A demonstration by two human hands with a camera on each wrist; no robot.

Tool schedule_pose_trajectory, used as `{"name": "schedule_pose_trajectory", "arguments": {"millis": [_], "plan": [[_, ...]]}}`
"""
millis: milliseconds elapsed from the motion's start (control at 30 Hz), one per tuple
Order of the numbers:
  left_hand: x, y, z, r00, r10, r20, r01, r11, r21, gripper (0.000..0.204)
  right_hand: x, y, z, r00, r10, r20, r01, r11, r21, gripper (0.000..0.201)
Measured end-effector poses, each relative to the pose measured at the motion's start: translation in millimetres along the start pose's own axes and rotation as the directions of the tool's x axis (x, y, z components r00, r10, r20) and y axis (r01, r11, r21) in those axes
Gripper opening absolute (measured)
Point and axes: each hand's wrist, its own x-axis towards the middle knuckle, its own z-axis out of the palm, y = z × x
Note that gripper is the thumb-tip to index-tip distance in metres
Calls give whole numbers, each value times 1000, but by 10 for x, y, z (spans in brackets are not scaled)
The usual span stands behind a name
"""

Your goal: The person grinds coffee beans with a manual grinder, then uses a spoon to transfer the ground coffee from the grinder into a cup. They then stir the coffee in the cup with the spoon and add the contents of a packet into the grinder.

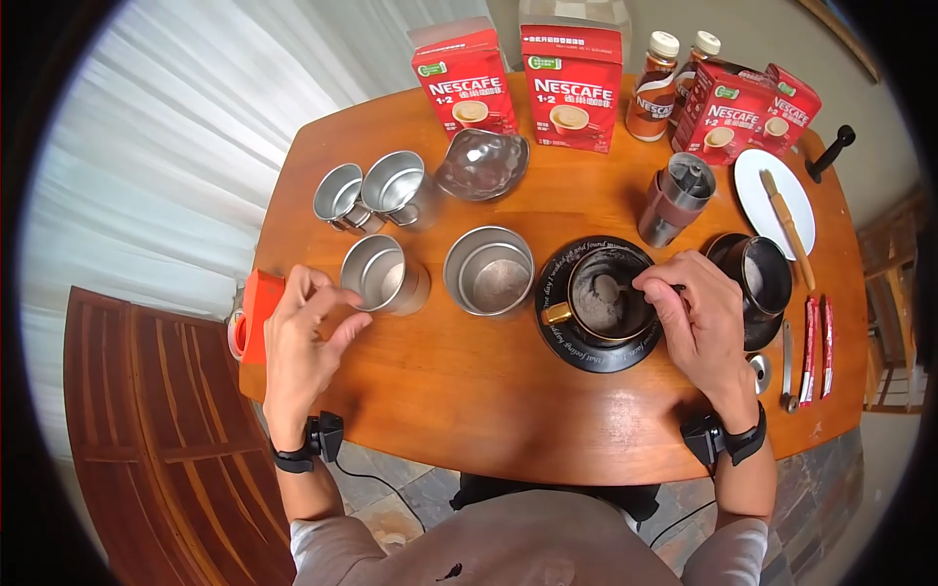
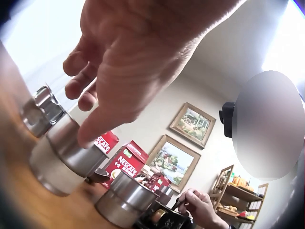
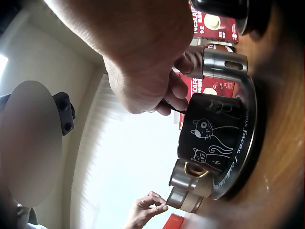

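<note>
My right hand (image 1: 696,317) is over the right rim of a black mug (image 1: 584,327), pinching a thin black handle (image 3: 172,107) that dips into it. Its lower end is hidden inside the mug, where greyish powder shows. White cat drawings and a gold handle mark the mug, which stands on a black saucer (image 1: 576,358) with white lettering. My left hand (image 1: 308,337) hovers beside a steel cup (image 1: 415,288), thumb and fingers apart and loosely bent, holding nothing. In the left wrist view, the thumb overlaps this cup's rim. Another steel cup (image 1: 489,303) stands between it and the mug.
Behind are two steel cups with handles (image 1: 391,186), a dark glass dish (image 1: 482,166), red Nescafe boxes (image 1: 572,88) and bottles. To the right stand a steel grinder (image 1: 674,200), a second black cup (image 1: 767,278), a white plate (image 1: 752,186) with a brush (image 1: 787,220), and red sachets (image 1: 809,352).
</note>
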Motion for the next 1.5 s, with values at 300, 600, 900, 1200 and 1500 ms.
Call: {"name": "schedule_pose_trajectory", "arguments": {"millis": [300,600,900,1200,1500], "plan": [[123,132,404,976,-198,-93,171,955,-242,91,0,-8,1,1000,8,1,-8,1000,1,5],[32,126,493,986,-13,-169,-23,978,-207,98,-13,13,11,999,44,-2,-44,999,24,4],[-21,144,524,892,319,-320,-341,940,-13,101,-36,26,39,995,98,-4,-98,994,52,5],[3,196,473,944,219,-246,-248,965,-90,102,-40,30,42,995,101,0,-101,994,48,5],[186,90,590,990,-123,-66,83,898,-432,103,-41,38,27,995,103,4,-103,994,47,7]]}}
